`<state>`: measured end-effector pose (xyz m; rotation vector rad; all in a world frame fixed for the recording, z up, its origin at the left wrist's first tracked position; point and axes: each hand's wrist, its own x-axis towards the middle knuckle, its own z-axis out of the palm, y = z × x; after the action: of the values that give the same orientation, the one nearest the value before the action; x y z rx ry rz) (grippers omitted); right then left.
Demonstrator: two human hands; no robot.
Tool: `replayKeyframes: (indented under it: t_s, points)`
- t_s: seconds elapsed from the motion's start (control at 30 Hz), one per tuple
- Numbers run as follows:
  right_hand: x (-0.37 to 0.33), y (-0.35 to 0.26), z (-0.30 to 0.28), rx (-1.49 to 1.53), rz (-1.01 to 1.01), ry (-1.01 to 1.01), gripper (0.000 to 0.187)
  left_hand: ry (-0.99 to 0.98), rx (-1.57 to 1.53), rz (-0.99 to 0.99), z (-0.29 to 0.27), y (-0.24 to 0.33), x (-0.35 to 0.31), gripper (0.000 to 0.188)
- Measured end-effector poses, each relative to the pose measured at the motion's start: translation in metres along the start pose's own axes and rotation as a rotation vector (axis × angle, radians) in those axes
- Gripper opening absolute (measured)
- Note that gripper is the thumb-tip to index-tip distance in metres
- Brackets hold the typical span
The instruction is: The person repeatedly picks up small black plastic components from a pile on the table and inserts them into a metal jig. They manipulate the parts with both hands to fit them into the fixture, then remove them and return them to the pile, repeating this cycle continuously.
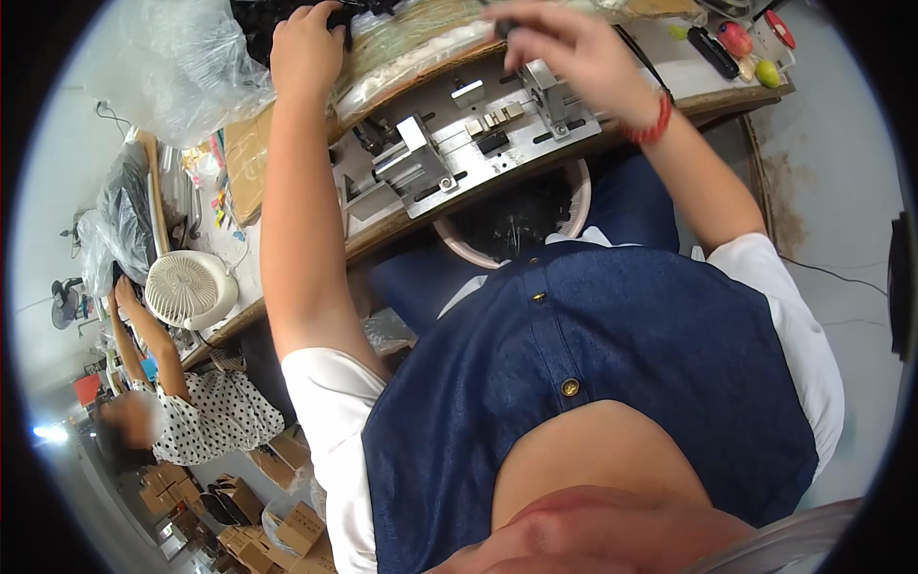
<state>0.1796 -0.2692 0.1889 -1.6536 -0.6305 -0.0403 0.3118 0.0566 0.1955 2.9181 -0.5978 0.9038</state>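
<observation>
"Where do we have our left hand (pixel 308 50)?"

"Over the black heap (pixel 256 31), fingers curled partway down onto it. We can't tell whether they have hold of anything, since the back of the hand hides the fingertips. Just left of that grip spreads clear plastic sheeting (pixel 158 67), and nearer to us, left of the forearm, lies brown cardboard (pixel 247 163)."

"And our right hand (pixel 574 48), with the red bracelet (pixel 650 120)?"

"Blurred, thumb and fingers partly bent. A small dark piece (pixel 504 29) shows at its fingertips (we can't say whether it is pinched or only passed in front of)."

"What sits about that grip?"

"Nearer to us and to its left is the metal clamping fixture (pixel 469 161), its right-hand block (pixel 545 96) just beside the hand. Well to the right of the grip we have a red fruit (pixel 734 38) and a green one (pixel 768 74). Farther down from it, below the table edge, stands a pale pink basin (pixel 585 191)."
</observation>
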Motion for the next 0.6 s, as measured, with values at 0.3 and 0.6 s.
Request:
replayKeyframes:
  t_s: [0.3, 0.6]
  points:
    - [-0.080, 0.026, 0.054, -0.712, -0.329, -0.012, 0.017, -0.025, 0.011, -0.007, 0.003, 0.037, 0.009, 0.030]
    - [-0.075, 0.046, 0.058, -0.909, -0.380, -0.056, 0.021, -0.065, -0.360, -0.101, -0.022, 0.053, 0.013, 0.024]
